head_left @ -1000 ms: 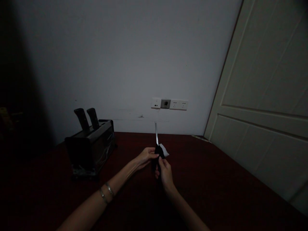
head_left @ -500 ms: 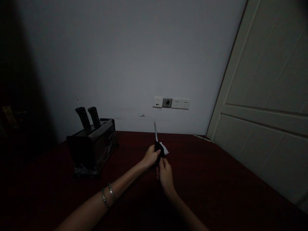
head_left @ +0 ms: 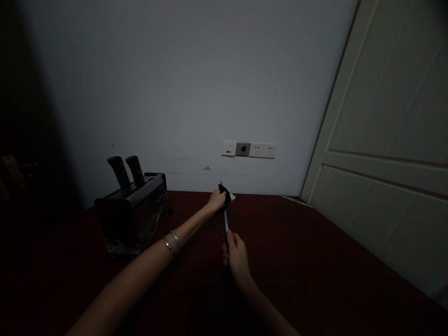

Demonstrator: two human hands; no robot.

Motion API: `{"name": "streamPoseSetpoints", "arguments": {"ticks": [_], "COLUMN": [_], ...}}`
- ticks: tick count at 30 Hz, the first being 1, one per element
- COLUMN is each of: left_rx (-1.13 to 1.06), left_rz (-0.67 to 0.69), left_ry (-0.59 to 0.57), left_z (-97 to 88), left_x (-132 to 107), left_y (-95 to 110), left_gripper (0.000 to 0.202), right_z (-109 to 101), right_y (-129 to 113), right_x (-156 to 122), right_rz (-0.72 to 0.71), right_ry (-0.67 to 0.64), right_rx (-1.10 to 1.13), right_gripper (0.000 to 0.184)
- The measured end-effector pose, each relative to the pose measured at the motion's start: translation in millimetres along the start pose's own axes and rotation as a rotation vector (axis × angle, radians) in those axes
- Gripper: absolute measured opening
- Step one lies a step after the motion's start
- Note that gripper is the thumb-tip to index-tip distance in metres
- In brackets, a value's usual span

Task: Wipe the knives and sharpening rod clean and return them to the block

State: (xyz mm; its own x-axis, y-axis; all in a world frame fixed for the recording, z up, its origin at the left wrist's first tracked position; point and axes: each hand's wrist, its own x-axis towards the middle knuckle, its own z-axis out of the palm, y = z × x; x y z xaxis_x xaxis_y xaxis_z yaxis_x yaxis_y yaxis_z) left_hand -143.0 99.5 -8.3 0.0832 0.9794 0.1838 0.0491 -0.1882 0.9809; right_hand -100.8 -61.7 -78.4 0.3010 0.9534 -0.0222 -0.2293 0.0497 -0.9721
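Note:
My left hand (head_left: 217, 200) is closed around a black cloth (head_left: 227, 197), with a small white piece, perhaps a tag, sticking out at its right. The cloth wraps a slim silver metal rod (head_left: 226, 220) close to its far tip, which pokes out just above. Below, my right hand (head_left: 238, 256) grips the near end of the rod. A dark handle partly shows there, and the fingers hide most of it. The rod points away from me, tilted slightly left, above the dark red table (head_left: 297, 261). Two bracelets circle my left wrist.
A dark metal box with slots (head_left: 147, 212) stands at the left, and two black-handled tools (head_left: 120, 171) are upright in it. Behind the table is a pale wall with a row of sockets (head_left: 263, 150). A panelled white door (head_left: 381, 140) borders the right side.
My left hand has slid the cloth away from me along the rod, from the handle end to near the tip. The rod's near part is now bare. My right hand has shifted slightly left and down.

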Motion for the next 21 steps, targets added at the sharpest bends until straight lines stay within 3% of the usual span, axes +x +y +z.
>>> {"name": "streamPoseSetpoints", "arguments": {"ticks": [11,16,21], "left_rx": [-0.25,-0.466,-0.612], "left_rz": [0.016,-0.044,-0.148], "left_ry": [0.261,0.313,0.296], "left_z": [-17.7,-40.4,-53.5], "left_x": [29,19,-6], "left_y": [27,32,15], "left_gripper": [0.011,0.017,0.02], "right_z": [-2,-4,-6], "right_y": [-5,0,2], "right_x": [-4,0,4], "right_rz": [0.032,-0.093,-0.16], "right_ry": [-0.098,-0.105,-0.061], "right_rx": [0.022,-0.094,-0.039], "right_gripper": [0.045,0.041,0.038]}}
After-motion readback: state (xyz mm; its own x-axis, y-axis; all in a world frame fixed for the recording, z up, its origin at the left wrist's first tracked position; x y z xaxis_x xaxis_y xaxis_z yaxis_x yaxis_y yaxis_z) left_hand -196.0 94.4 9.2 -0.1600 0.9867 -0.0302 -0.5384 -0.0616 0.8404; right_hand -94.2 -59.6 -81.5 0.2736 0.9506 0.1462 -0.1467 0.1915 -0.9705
